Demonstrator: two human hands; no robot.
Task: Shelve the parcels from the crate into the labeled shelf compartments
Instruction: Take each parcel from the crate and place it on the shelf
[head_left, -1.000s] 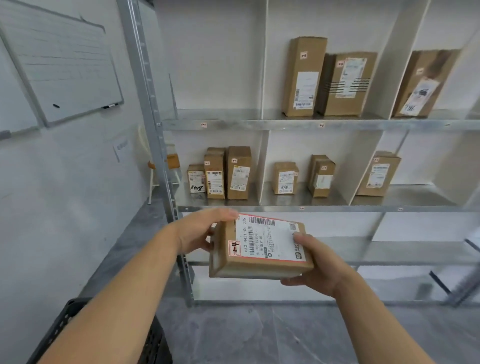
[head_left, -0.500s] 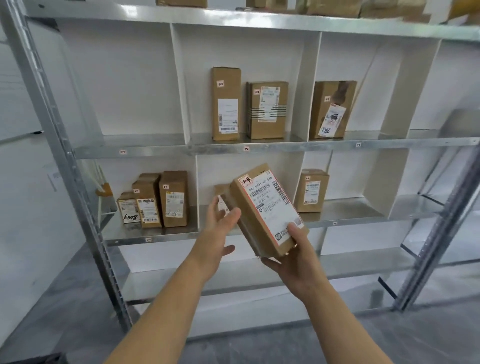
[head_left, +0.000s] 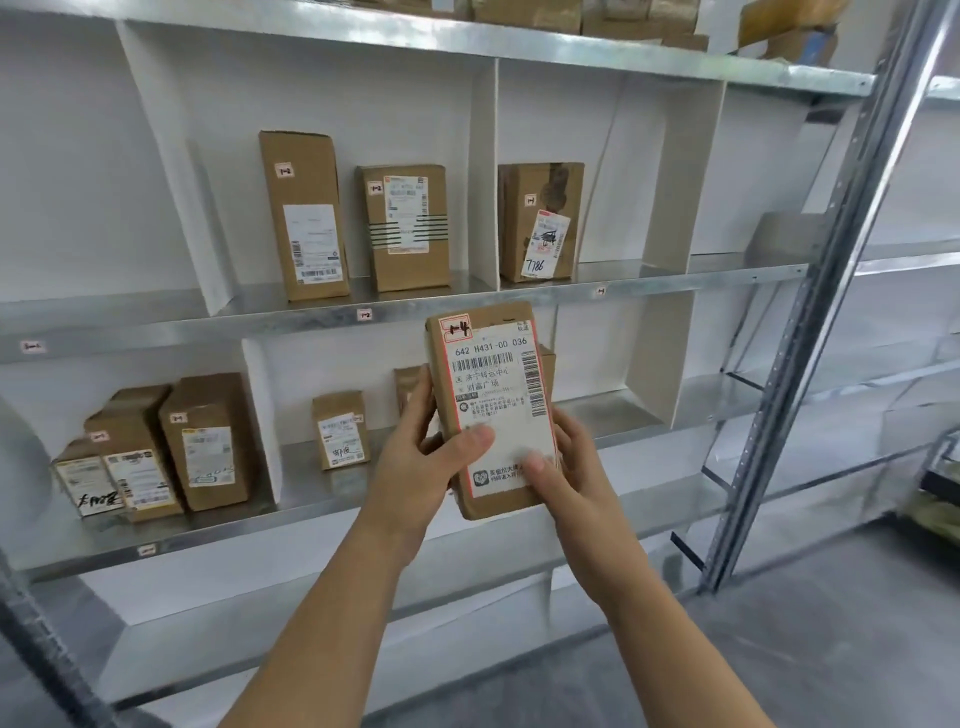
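I hold a brown cardboard parcel upright in front of the metal shelf, its white shipping label facing me with a small tag reading 1-4 at its top left. My left hand grips its left side, thumb across the label. My right hand grips the lower right corner, thumb on the label. Small labels mark the shelf edges, such as the label below the tall parcels and the label to its right. The crate is out of view.
Brown parcels stand in the white-divided compartments: two tall parcels and one parcel on the upper shelf, several parcels lower left, a small parcel behind my hands. A steel upright bounds the shelf on the right.
The parcel has turned from tilted to upright with its label facing me. My left hand, which was only touching it, now grips its side. My view has moved closer and to the right.
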